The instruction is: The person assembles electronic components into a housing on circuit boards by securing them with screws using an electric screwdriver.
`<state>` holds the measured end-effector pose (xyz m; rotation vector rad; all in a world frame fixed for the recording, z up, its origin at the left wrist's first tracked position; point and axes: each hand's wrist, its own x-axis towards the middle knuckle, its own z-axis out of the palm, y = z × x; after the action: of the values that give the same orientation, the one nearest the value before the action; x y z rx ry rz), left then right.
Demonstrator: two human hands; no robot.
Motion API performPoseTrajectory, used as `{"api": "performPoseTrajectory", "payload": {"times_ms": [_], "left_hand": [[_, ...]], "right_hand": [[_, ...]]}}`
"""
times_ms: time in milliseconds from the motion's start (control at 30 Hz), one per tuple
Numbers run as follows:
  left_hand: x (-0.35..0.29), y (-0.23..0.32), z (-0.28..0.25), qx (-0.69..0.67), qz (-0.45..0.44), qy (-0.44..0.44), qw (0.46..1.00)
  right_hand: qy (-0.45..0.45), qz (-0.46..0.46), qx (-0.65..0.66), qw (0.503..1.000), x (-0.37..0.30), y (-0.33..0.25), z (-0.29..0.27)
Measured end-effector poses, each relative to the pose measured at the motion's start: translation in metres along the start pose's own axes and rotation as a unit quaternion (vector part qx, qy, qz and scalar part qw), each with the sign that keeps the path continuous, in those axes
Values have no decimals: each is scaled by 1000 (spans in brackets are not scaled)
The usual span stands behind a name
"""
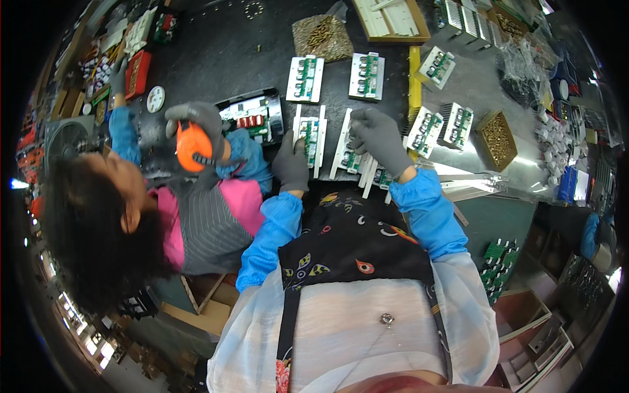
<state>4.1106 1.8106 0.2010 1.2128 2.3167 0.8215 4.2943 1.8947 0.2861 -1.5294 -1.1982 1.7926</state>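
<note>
My left hand (291,168), in a grey glove, grips the left edge of a green circuit board assembly (313,139) flanked by white strips. My right hand (382,140), also gloved, is bent over a second such assembly (344,159) just to the right. Its fingers are curled together near the top of a white strip; whatever they pinch is hidden. More white strips (371,178) and part of another board lie below that hand, at the table's near edge. Two finished-looking board blocks, one left (304,79) and one right (366,76), stand beyond my hands.
At my left a co-worker's gloved hand holds an orange rounded tool (192,147) beside an opened black case (268,111). A bag of brass-coloured pieces (321,38) lies at the back. Rightward are a yellow bar (415,85), several more boards (424,133) and a box of small brass parts (497,141).
</note>
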Motion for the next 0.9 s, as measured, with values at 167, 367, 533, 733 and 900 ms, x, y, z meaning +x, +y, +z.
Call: {"api": "performPoseTrajectory", "payload": {"times_ms": [167, 367, 533, 733, 900], "left_hand": [[0, 5, 3, 10, 3, 8, 1000], [8, 12, -1, 122, 22, -19, 992], [11, 26, -6, 216, 29, -53, 974], [9, 32, -13, 242, 20, -83, 967], [12, 58, -25, 189, 36, -70, 979]], "right_hand": [[82, -63, -134, 986, 55, -40, -71], [242, -266, -520, 775, 198, -92, -150], [264, -355, -666, 601, 297, -111, -172], [108, -284, -854, 423, 344, -96, -171], [106, -129, -579, 798, 341, -90, -158]]}}
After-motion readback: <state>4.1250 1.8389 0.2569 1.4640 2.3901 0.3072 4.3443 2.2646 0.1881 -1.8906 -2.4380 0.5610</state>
